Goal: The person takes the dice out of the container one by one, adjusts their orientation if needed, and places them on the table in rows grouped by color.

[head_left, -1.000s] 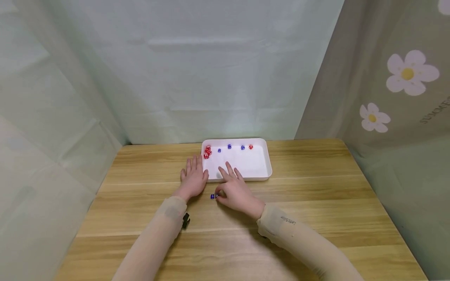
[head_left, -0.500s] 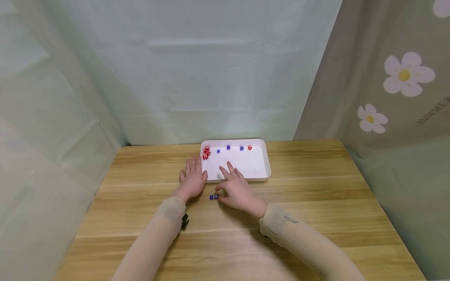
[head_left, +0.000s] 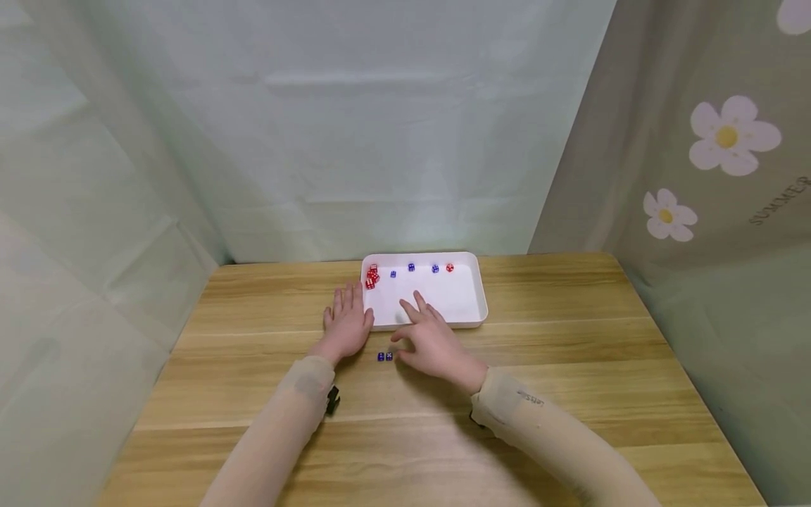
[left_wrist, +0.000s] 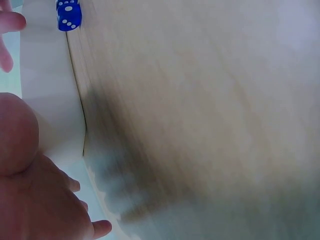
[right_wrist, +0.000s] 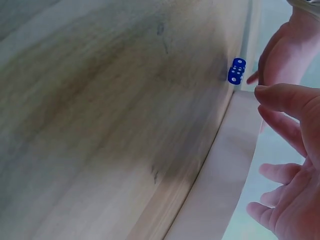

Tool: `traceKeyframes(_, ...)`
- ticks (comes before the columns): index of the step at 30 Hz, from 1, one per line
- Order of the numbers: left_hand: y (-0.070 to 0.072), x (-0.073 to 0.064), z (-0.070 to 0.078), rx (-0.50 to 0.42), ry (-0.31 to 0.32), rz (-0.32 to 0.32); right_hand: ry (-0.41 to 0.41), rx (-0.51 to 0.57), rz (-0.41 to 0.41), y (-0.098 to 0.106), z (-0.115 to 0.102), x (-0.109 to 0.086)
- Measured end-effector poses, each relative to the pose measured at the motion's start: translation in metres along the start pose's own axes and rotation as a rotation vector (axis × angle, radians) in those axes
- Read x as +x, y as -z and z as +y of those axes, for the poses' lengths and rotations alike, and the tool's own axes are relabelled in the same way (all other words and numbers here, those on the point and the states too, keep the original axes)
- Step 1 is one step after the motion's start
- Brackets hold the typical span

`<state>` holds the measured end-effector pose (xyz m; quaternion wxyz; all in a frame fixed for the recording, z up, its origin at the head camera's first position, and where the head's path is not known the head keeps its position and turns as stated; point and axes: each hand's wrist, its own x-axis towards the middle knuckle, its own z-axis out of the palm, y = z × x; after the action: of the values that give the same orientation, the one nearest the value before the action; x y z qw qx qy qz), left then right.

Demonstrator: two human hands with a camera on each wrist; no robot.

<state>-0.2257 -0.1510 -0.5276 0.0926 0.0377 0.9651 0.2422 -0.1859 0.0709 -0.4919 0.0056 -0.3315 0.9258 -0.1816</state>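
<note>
Two blue dice [head_left: 385,357] with white pips sit side by side on the wooden table, just in front of a white tray [head_left: 443,325]. My right hand [head_left: 434,345] hovers right beside them, thumb and index finger parted, with nothing between them. Its other fingers spread out over the tray's front rim. My left hand [head_left: 347,327] lies with straight fingers against the tray's left front corner. In the right wrist view the pair of blue dice [right_wrist: 236,71] shows past the right thumb [right_wrist: 285,97]. The left wrist view catches the blue dice [left_wrist: 69,15] at its top edge.
Inside the tray, several red dice [head_left: 372,277] cluster at the left wall. Three blue dice [head_left: 411,267] and a lone red die [head_left: 450,267] stand in a spaced row along the back. A pale curtain [head_left: 380,127] hangs behind the table.
My right thumb and index finger have let go of the right-hand blue die and drawn back slightly to the right. The two dice stay side by side; my left hand keeps its place.
</note>
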Motion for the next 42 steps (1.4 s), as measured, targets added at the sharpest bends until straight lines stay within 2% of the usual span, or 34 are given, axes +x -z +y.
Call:
traceKeyframes(6, 0.000, -0.001, 0.001, -0.001, 0.000, -0.009, 0.012, 0.030, 0.025, 0.002, 0.002, -0.001)
traceKeyframes(19, -0.004, 0.001, 0.000, -0.011, -0.015, 0.012, -0.004, 0.092, 0.166, 0.018, 0.020, -0.003)
traceKeyframes(27, -0.001, -0.003, 0.007, -0.007, -0.015, 0.006, -0.049, 0.071, 0.233, 0.025, 0.034, -0.002)
traceKeyframes(31, 0.002, -0.006, 0.010, -0.008, -0.019, 0.008, -0.096, 0.047, 0.260, 0.027, 0.043, 0.000)
traceKeyframes(42, 0.002, -0.008, 0.010, 0.015, -0.014, 0.007, -0.219, 0.016, 0.267, 0.036, 0.070, 0.011)
